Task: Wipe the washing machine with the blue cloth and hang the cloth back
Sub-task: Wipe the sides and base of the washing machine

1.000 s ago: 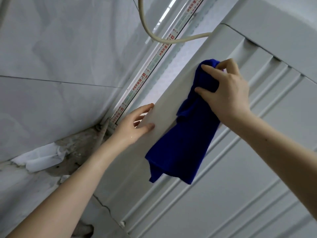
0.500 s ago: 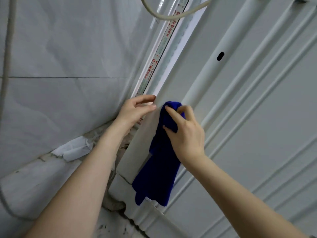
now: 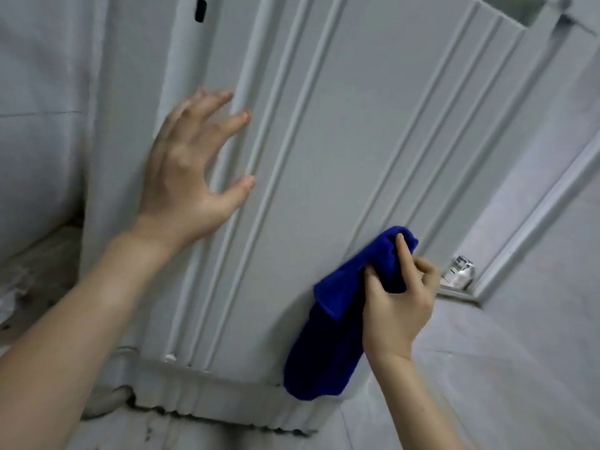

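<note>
- Grips the blue cloth (image 3: 337, 323) in the right hand (image 3: 397, 306), thumb and curled fingers bunching its upper end, index finger laid over the top fold.
- Presses that bunched end against the lower right of the washing machine (image 3: 373, 125), on its pale ribbed panel; lets the loose end hang down to just above the bottom edge.
- Sets the left hand (image 3: 191, 170) higher and further left on the same panel, well apart from the cloth, fingers spread and slightly bent, holding nothing; seems to brace with the heel of the palm, though blur hides whether the fingertips touch.
- Looks to be mid-wipe, judging from the cloth on the panel.
- Cannot tell how much of the panel is done: no wet streaks or clean patches show.
- Probably leaves the rest of the panel, any other faces, and hanging the cloth back; shows no hook or rail for that.
- Takes in, further out, the machine's base (image 3: 201, 394) with grime beneath, a pale tiled floor (image 3: 519, 368) to the right, and a small shiny metal object (image 3: 460, 271) by a frame.
</note>
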`<state>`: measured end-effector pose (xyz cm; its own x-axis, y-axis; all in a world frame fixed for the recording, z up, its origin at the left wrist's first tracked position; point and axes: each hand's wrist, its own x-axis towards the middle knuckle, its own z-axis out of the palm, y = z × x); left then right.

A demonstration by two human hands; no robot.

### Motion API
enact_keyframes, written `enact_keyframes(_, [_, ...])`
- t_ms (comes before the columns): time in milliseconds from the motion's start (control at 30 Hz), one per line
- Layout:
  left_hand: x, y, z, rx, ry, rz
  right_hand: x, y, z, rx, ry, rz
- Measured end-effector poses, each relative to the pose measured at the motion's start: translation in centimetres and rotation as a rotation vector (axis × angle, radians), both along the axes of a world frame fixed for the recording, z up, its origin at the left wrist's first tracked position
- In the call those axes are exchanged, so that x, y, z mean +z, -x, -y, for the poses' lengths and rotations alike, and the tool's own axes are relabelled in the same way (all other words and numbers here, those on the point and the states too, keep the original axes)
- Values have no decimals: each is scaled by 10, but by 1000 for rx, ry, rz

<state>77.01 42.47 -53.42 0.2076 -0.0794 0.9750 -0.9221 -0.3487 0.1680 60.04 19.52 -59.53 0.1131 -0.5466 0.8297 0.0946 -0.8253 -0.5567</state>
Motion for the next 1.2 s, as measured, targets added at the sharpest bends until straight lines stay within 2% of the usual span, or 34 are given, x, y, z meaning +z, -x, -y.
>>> enact_keyframes(100, [-14, 15, 31, -20, -147, 82, -50, 22, 11, -40, -201, -35])
enact_keyframes(267, [-49, 27, 72, 28, -258, 232, -141, 47, 6, 27, -226, -340])
enact_keyframes(367, [-59, 23, 79, 47, -232, 266, -122, 39, 6, -32, -139, -257])
enact_keyframes(533, [-60, 15, 81, 31, -218, 277, -33, 6, 22, -48, 2, 24])
enact_keyframes(633, [-61, 15, 84, 29, -212, 262, -52, 5, 22, -32, 42, 17])
enact_keyframes(733, [-61, 14, 85, 26, -195, 265, -118, 26, 11, 48, -139, -147])
enact_keyframes(800, [-61, 13, 83, 22, -197, 272, -139, 36, 4, 55, -249, -196])
enact_keyframes(867, [-62, 12, 83, 12, -195, 273, -126, 35, 4, 11, -269, -103])
enact_keyframes(967, [-63, 11, 82, 11, -196, 276, -56, 24, 23, -26, -286, 131])
enact_keyframes(1067, [-63, 11, 83, 10, -194, 281, -6, 22, 47, -17, -242, 170])
enact_keyframes(1133, [-63, 10, 84, 21, -185, 288, -16, 24, 48, 6, -246, 138])
enact_keyframes(1200, [-64, 11, 85, 25, -178, 296, -55, 29, 45, -12, -356, 111])
